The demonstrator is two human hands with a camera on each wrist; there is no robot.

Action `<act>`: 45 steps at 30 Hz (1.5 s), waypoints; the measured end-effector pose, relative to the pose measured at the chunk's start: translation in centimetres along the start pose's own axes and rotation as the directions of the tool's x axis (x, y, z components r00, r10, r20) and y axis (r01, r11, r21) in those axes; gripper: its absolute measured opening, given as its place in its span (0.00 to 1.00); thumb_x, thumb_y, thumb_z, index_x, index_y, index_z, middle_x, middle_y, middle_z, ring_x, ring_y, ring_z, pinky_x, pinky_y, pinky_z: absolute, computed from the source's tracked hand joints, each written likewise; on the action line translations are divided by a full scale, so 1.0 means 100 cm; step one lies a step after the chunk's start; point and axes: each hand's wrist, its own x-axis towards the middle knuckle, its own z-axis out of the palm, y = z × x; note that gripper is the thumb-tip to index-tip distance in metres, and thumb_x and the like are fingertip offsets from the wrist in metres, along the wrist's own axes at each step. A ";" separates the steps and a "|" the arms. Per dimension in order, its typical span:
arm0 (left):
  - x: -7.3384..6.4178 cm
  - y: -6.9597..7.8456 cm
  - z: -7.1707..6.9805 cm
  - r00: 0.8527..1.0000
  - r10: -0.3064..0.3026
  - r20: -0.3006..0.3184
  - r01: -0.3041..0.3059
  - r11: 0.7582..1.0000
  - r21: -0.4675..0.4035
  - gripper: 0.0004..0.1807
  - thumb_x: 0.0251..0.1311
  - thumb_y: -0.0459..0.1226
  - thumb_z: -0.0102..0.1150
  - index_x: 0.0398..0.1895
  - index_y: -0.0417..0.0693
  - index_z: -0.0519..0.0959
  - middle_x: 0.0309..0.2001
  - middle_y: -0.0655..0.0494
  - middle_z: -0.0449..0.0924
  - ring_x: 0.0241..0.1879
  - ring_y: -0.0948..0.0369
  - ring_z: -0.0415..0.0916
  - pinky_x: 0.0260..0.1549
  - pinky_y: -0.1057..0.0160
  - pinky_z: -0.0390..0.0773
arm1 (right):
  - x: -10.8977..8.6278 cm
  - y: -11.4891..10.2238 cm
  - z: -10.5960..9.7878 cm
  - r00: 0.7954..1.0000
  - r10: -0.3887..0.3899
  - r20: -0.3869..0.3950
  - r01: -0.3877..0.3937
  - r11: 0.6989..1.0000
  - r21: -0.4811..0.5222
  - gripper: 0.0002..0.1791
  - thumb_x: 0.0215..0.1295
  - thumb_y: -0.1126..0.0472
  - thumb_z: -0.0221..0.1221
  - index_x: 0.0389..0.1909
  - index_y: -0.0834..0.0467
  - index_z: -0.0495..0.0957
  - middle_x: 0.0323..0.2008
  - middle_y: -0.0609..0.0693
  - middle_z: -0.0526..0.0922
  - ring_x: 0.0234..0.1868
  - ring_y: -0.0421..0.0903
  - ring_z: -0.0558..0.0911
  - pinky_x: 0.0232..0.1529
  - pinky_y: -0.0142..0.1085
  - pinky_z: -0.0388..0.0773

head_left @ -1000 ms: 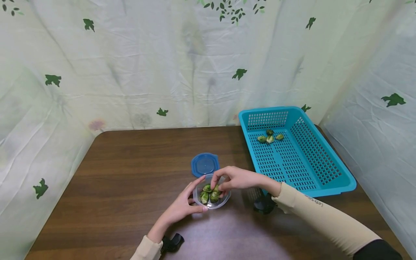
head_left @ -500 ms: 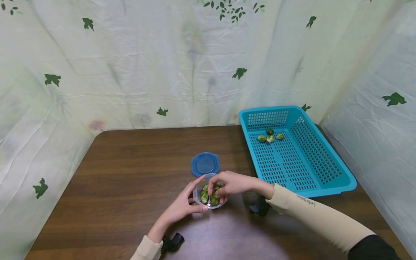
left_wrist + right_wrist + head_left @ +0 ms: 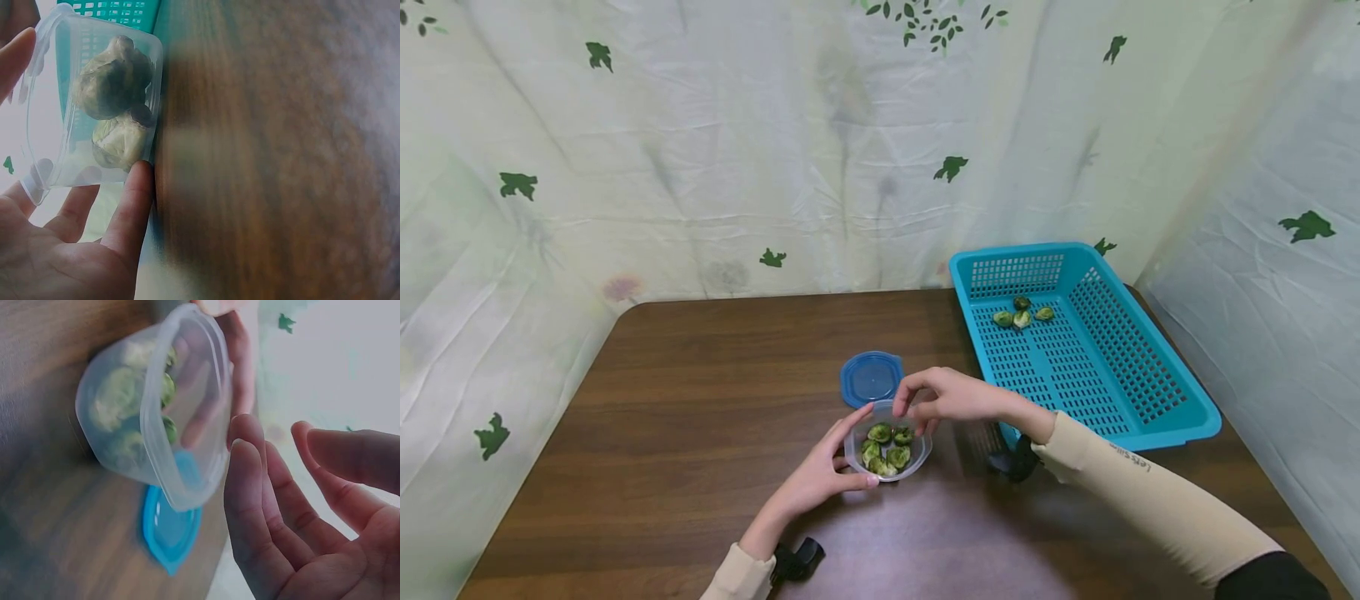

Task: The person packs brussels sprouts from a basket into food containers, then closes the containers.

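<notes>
A clear plastic food container (image 3: 918, 467) stands on the table with several Brussels sprouts (image 3: 879, 432) inside. My left hand (image 3: 823, 468) grips its left side, thumb at the near rim and fingers around the far side. In the left wrist view, fingers of that hand (image 3: 81, 253) touch the container wall, and two sprouts (image 3: 115, 84) show through it. My right hand (image 3: 955, 395) hovers over the container's far right rim. Seen from the right wrist, that hand (image 3: 306, 531) has loosely bent fingers and holds nothing. A blue lid (image 3: 871, 379) lies just behind the container.
A turquoise perforated basket (image 3: 1150, 436) stands at the right, with several more Brussels sprouts (image 3: 1022, 318) near its far left corner. The brown wooden table (image 3: 715, 392) extends left, and a pale leaf-print curtain (image 3: 722, 150) hangs behind it.
My right hand dipped among the sprouts, then rose out and moved back to the right, uncovering them. My left hand has kept its hold on the container.
</notes>
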 end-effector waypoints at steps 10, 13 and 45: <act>-0.001 0.000 -0.001 0.999 0.044 0.010 -0.044 0.999 -0.006 0.48 0.53 0.36 0.70 0.75 0.56 0.54 0.71 0.44 0.49 0.66 0.45 0.53 0.54 0.44 0.68 | -0.016 -0.002 -0.022 0.994 -0.014 -0.111 0.019 0.999 0.045 0.09 0.68 0.68 0.51 0.45 0.68 0.75 0.46 0.61 0.77 0.34 0.51 0.82 0.39 0.46 0.80; -0.001 0.001 -0.001 1.000 0.027 0.005 -0.027 1.000 -0.003 0.48 0.52 0.37 0.71 0.75 0.59 0.54 0.72 0.47 0.49 0.67 0.47 0.52 0.55 0.44 0.68 | -0.020 0.000 -0.030 0.991 -0.012 -0.137 0.018 0.999 0.043 0.10 0.69 0.68 0.51 0.46 0.68 0.75 0.46 0.59 0.77 0.35 0.51 0.82 0.39 0.44 0.80; -0.001 -0.001 -0.001 0.999 0.035 0.008 -0.035 0.999 0.001 0.48 0.52 0.38 0.71 0.75 0.60 0.54 0.72 0.46 0.48 0.67 0.46 0.51 0.55 0.44 0.67 | -0.057 0.041 -0.092 0.923 0.044 -0.381 0.003 0.992 0.124 0.12 0.67 0.68 0.54 0.50 0.67 0.73 0.52 0.67 0.73 0.41 0.60 0.81 0.46 0.52 0.77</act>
